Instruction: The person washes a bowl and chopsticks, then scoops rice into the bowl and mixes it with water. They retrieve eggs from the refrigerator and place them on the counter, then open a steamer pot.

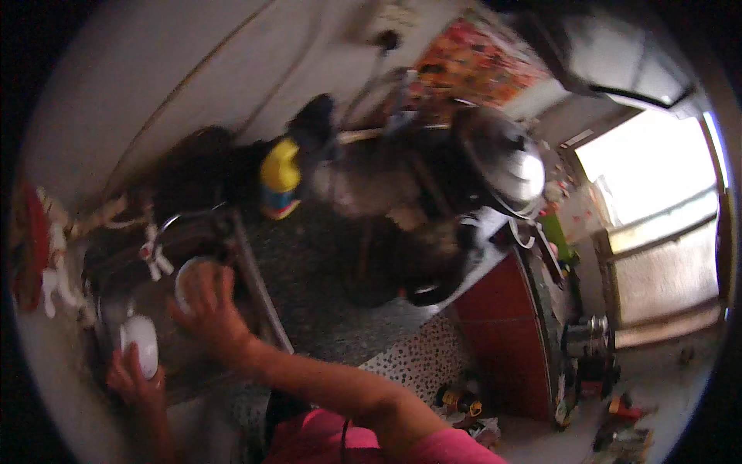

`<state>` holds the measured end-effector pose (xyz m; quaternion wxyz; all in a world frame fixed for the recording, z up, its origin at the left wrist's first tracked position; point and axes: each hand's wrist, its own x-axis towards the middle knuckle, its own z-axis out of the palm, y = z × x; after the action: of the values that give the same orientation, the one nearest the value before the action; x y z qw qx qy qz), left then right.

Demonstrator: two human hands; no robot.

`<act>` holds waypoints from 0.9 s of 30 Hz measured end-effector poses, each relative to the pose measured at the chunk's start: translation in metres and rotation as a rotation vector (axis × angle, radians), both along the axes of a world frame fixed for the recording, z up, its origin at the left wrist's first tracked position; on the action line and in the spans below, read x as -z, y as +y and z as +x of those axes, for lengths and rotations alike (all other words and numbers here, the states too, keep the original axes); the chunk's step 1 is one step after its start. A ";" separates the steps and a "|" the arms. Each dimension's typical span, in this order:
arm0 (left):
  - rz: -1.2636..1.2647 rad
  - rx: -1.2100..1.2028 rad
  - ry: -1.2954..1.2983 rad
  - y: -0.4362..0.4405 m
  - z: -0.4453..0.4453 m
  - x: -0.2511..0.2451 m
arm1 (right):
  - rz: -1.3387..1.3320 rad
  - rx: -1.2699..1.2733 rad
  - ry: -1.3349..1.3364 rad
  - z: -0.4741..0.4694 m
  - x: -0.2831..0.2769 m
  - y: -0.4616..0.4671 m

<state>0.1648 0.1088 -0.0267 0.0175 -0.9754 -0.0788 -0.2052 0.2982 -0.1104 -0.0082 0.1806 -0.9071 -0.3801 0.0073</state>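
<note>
My left hand (134, 377) grips a white bowl (145, 345), tilted on its side, over the left part of a sink (174, 362). Across the basin, my right hand (214, 313) has its fingers curled over another white bowl (184, 284); the hand hides much of that bowl. A tap (155, 258) with a pale handle stands just behind the two hands. Blur hides the fine detail of the fingers and the basin floor.
A raised edge (261, 281) divides the sink from a dark stone counter (307, 278). On the counter stand a yellow-topped bottle (281, 177) and dark, blurred cookware. Further right is a pot with a shiny metal lid (513, 162). Red cabinet panels (504, 330) are at right.
</note>
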 end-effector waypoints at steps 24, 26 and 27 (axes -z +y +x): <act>-1.978 0.620 1.132 -0.681 -0.099 -0.117 | 0.038 1.458 -0.130 -0.439 -0.058 -0.692; -2.039 0.558 1.511 -0.747 -0.099 -0.116 | -0.055 1.661 -0.155 -0.489 -0.073 -0.726; -1.989 0.540 1.567 -0.770 -0.101 -0.112 | -0.090 1.741 -0.167 -0.511 -0.081 -0.740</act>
<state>0.0635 -0.6610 0.0850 -0.7114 -0.4143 0.0326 0.5667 -0.2126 -0.8506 0.0725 0.0577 -0.8788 0.4361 -0.1848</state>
